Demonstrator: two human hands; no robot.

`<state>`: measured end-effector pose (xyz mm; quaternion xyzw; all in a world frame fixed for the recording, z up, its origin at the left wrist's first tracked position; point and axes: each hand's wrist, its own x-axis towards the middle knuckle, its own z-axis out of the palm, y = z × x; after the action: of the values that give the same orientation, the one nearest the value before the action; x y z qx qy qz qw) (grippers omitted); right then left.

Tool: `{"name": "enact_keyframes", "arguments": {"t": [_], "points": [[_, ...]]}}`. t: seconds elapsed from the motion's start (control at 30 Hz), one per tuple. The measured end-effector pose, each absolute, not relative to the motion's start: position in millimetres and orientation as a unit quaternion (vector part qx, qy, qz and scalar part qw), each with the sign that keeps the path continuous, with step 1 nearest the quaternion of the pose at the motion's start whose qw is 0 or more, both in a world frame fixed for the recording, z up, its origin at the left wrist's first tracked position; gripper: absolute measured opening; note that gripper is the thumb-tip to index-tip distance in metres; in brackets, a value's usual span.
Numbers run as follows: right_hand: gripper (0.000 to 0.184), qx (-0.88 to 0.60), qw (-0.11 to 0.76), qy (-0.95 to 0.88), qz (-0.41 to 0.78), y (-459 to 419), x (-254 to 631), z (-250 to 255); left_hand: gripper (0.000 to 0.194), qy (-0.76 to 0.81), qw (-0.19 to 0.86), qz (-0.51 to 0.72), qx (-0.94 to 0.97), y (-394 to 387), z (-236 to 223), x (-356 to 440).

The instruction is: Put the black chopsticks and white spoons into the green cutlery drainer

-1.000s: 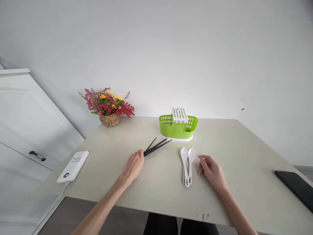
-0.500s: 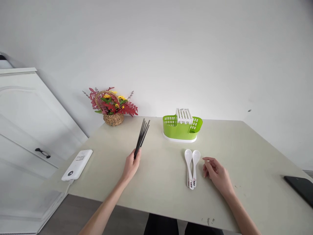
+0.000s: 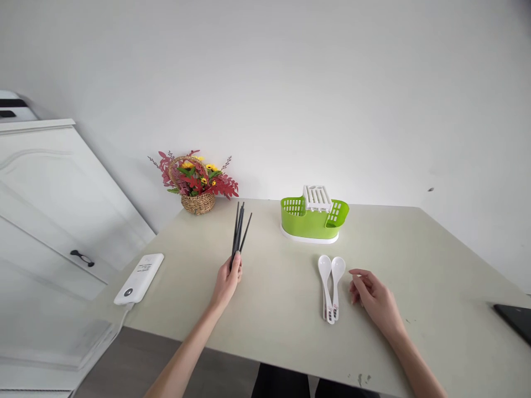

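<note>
My left hand (image 3: 228,281) is closed round the lower ends of several black chopsticks (image 3: 238,235), whose upper ends fan out above the table. Over on the other side, my right hand (image 3: 373,296) holds nothing and rests near the tabletop with its fingers loosely bent and apart. Just left of it lie white spoons (image 3: 324,271), bowls pointing away from me and handles overlapping. Behind the spoons stands a green utensil basket (image 3: 305,225) with a white base and a white slotted rack (image 3: 317,198) across its middle.
A wicker basket of artificial flowers (image 3: 198,203) stands at the back left by the wall. A white power bank (image 3: 139,279) with a cable lies at the left edge. At the right edge is a black phone-like object (image 3: 514,319). A white cabinet (image 3: 50,210) stands left of the table (image 3: 274,320).
The chopsticks in my left hand have turned more upright and spread apart, one leaning off to the right. The whole view has shifted slightly. My right hand stays beside the spoons.
</note>
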<state>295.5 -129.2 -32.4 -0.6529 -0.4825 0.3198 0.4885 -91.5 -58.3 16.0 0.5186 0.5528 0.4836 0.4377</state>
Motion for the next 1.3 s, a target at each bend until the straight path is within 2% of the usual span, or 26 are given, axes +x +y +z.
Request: {"name": "enact_keyframes", "arguments": {"t": [0.27,0.47,0.63,0.73,0.87,0.97,1.13,1.3], "points": [[0.049,-0.636,0.504,-0.475,0.341,-128,296,-35,0.063,0.526,0.477,0.433,0.556,-90,11,-82],[0.049,-0.627,0.527,-0.486,0.305,-133,270,-1,0.061,0.514,0.501,0.414,0.56,-111,12,-73],[0.052,-0.518,0.51,-0.542,0.421,-136,208,32,0.061,0.483,0.535,0.398,0.567,-129,13,-52],[0.069,-0.489,0.53,-0.488,0.492,-136,175,45,0.06,0.448,0.563,0.356,0.596,-141,14,-36],[0.054,-0.371,0.513,-0.42,0.65,-135,153,64,0.057,0.431,0.541,0.315,0.65,-152,18,-23],[0.043,-0.312,0.539,-0.355,0.698,-135,145,77,0.053,0.435,0.498,0.299,0.688,-156,20,-20],[0.059,-0.318,0.541,-0.387,0.676,-137,131,91,0.046,0.424,0.447,0.298,0.729,-158,21,-20],[0.058,-0.365,0.544,-0.444,0.612,-137,120,98,0.043,0.434,0.42,0.297,0.74,-158,17,-19]]}}
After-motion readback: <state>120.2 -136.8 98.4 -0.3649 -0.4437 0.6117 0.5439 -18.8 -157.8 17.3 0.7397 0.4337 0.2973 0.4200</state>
